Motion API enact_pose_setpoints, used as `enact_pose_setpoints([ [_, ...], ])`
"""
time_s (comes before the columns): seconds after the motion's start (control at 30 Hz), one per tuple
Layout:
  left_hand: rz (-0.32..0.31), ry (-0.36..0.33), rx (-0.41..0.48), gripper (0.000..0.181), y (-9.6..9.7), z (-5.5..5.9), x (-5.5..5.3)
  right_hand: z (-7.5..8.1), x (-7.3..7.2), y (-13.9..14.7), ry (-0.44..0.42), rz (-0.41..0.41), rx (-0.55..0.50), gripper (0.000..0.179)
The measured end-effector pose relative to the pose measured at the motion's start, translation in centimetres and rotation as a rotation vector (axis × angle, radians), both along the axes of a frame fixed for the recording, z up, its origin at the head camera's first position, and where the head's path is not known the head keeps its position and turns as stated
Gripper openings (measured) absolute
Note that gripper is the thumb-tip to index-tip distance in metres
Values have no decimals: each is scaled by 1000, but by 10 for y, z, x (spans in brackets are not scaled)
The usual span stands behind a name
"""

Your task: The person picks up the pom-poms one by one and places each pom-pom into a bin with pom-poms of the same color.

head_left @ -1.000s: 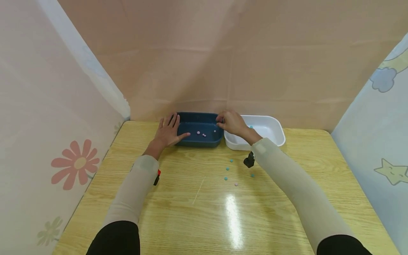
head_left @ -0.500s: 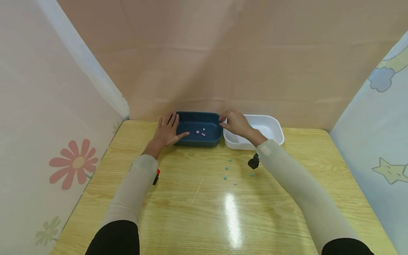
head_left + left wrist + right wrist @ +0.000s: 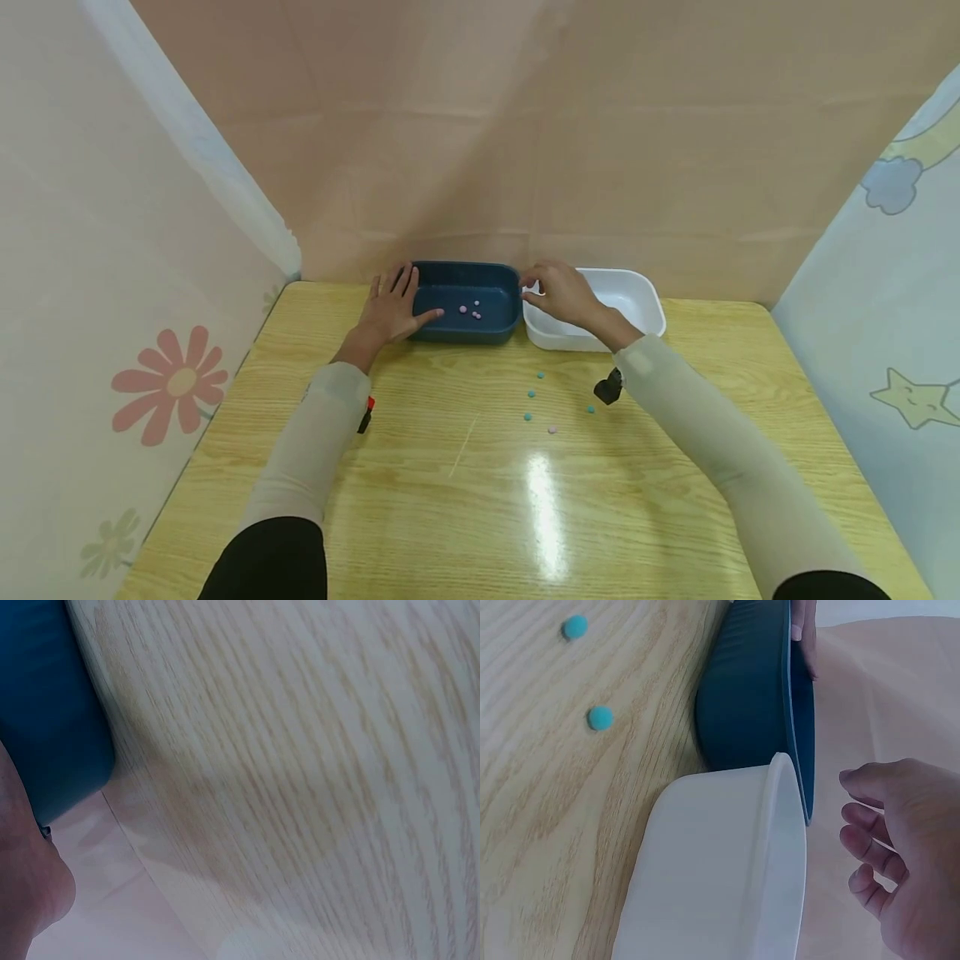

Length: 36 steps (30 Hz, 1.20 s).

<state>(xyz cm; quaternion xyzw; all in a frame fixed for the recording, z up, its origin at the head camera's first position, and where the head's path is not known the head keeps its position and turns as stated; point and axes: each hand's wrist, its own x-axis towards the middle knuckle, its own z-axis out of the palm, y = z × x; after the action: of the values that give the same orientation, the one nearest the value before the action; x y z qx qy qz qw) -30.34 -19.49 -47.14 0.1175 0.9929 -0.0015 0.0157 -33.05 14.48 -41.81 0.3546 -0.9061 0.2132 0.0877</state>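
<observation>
My left hand [image 3: 391, 315] rests at the left end of a dark blue plastic container [image 3: 468, 335], its fingers spread and straight over the rim. Several small pink beads [image 3: 462, 309] lie grouped near the middle of that container's floor. Above the spot where the blue container meets a white one [image 3: 637, 302] is my right hand [image 3: 566, 293]. In the right wrist view its thumb and fingers [image 3: 855, 840] are loosely curled and apart, with nothing between them. The left wrist view shows only part of the left hand [image 3: 37, 877] beside the blue wall.
Several turquoise beads [image 3: 528, 417] and a pink one [image 3: 552, 430] lie on the wooden table [image 3: 420, 500] in front of the containers. A tan backdrop [image 3: 450, 150] stands right behind, with patterned side panels at left and right.
A small pink bead in the blue container has rolled left from the right end to the others. My right hand has drawn slightly right; the left hand stays put.
</observation>
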Motion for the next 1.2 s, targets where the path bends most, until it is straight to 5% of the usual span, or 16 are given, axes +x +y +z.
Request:
enact_pose_setpoints([
  [1.2,-15,0,12,106,-2,0,1,14,54,28,25,107,107,23],
])
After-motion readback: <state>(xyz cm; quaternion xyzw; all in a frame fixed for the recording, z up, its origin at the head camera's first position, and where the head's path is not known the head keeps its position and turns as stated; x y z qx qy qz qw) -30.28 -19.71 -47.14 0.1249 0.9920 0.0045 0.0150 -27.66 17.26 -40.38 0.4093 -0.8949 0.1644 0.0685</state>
